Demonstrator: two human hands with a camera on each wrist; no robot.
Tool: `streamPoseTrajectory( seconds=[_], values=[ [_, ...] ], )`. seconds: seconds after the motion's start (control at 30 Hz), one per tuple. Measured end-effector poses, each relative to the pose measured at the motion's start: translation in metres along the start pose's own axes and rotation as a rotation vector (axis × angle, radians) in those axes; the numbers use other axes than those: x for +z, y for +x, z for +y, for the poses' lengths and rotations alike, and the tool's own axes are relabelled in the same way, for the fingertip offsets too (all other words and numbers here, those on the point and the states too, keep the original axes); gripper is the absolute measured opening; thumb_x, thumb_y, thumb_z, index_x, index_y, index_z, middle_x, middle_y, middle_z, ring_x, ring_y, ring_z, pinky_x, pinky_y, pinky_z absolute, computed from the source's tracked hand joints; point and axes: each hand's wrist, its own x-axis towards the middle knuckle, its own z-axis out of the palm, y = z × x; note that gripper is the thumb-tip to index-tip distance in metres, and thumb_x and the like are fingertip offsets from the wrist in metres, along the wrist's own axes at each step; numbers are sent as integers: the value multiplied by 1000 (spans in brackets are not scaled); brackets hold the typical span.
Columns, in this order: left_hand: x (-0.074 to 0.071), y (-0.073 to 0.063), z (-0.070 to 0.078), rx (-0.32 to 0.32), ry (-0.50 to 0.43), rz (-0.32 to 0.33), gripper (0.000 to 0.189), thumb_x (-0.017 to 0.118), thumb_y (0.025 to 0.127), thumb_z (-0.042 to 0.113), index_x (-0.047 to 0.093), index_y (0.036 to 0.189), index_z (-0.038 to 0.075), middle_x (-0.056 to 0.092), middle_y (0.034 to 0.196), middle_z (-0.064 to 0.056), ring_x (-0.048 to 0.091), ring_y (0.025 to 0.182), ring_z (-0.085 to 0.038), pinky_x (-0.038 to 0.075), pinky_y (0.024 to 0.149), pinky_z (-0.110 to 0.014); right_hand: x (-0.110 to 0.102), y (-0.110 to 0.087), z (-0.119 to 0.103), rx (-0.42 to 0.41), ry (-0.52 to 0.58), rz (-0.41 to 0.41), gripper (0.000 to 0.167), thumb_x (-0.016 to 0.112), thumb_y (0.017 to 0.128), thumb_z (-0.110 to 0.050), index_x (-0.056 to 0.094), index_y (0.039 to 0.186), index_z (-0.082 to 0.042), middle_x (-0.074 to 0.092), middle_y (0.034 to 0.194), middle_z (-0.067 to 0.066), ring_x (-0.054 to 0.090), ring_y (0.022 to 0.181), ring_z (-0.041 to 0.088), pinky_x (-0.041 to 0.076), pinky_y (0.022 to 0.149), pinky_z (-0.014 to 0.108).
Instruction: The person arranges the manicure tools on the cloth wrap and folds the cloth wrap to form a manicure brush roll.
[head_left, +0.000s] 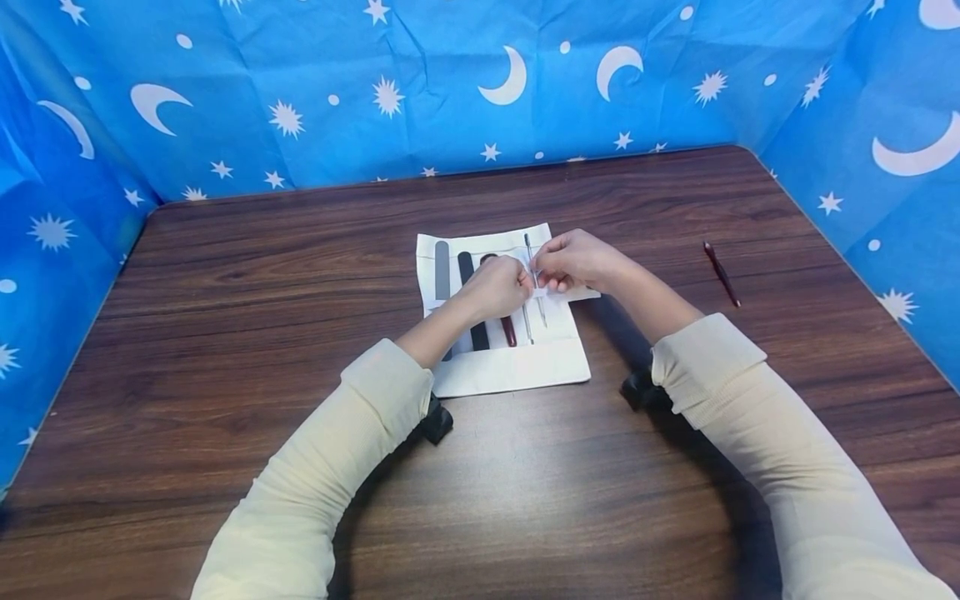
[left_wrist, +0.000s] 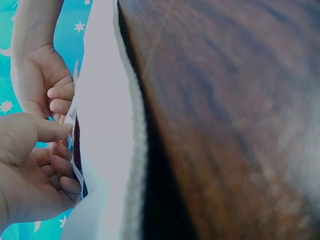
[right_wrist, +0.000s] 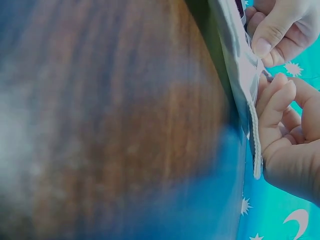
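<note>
A white cloth tool roll (head_left: pixel 517 367) lies unfolded on the table. Its band crosses several slim tools: a grey flat file-like strip (head_left: pixel 442 271), a black flat strip (head_left: pixel 480 337), a dark red-handled tool (head_left: pixel 509 331) and a thin metal rod (head_left: pixel 527 323). My left hand (head_left: pixel 498 287) reaches over these and pinches the white band near the roll's right side. Just beside it, my right hand (head_left: pixel 579 260) pinches a slim metal tool (head_left: pixel 528 243) at the band; its fingertips partly hide the shaft. In the left wrist view, both hands nearly meet behind the cloth edge (left_wrist: pixel 135 125).
A dark red pen-like tool (head_left: pixel 722 273) lies apart on the right of the wooden table (head_left: pixel 262 292). A blue curtain (head_left: pixel 442 83) with moons and stars surrounds the table's back and sides. Black wrist devices (head_left: pixel 437 419) sit under the cuffs.
</note>
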Motion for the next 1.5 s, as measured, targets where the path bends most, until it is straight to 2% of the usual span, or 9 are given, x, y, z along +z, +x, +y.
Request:
streamPoseTrajectory(
  seconds=[0.5,0.67,0.83,1.0,1.13,1.2,1.3,1.4,1.5],
  values=[
    [1,1,1,-7,7,-1,18,53,88,5,67,78,7,60,68,-1,51,59,-11,39,57,-20,-1,-4,4,4,-260,55,18,61,84,-8,66,89,9,57,58,3,52,52,10,45,52,21],
    [2,0,3,-16,50,-10,19,53,89,7,67,76,7,59,66,0,49,56,-11,38,56,-21,-5,-9,-2,-21,-263,165,25,64,85,-17,66,93,7,59,62,5,53,53,10,47,53,22],
    [3,-1,7,-45,72,-22,21,52,88,6,67,73,8,59,64,-1,48,53,-11,36,52,-22,-29,-25,-12,-131,-110,317,29,64,87,-16,63,101,10,62,70,10,57,56,12,51,57,26],
    [8,1,14,-57,127,-12,19,54,86,7,58,67,10,48,60,3,41,53,-10,31,52,-22,-69,-52,-17,-266,205,498,13,67,84,-12,68,83,0,61,64,6,55,52,12,49,51,23],
    [12,2,18,-54,128,-14,20,52,86,6,52,66,11,40,55,4,34,47,-8,26,45,-20,-102,-70,-9,-281,375,580,9,68,83,-12,69,77,-5,62,64,5,57,51,12,48,49,21],
    [14,3,20,-55,122,-26,20,51,86,5,53,67,12,42,55,4,35,46,-8,26,43,-20,-119,-76,1,-219,295,610,10,67,85,-17,69,81,-8,64,66,1,58,54,11,48,52,20],
    [15,4,22,-55,125,-31,17,51,85,3,60,72,11,51,63,3,41,50,-8,30,44,-19,-141,-80,17,-76,28,612,25,61,88,-27,67,101,-6,62,68,-8,60,59,6,48,56,19],
    [16,5,23,-60,133,-30,15,53,83,2,63,79,11,57,74,2,47,56,-10,34,46,-20,-156,-81,32,46,-240,538,45,54,91,-32,56,121,2,61,72,-12,61,63,3,49,59,21],
    [17,6,24,-72,134,-34,15,53,83,1,63,79,12,58,76,2,48,57,-10,34,45,-20,-165,-78,44,106,-362,454,50,55,91,-25,49,122,13,61,72,-7,61,61,4,51,61,25]
  ],
)
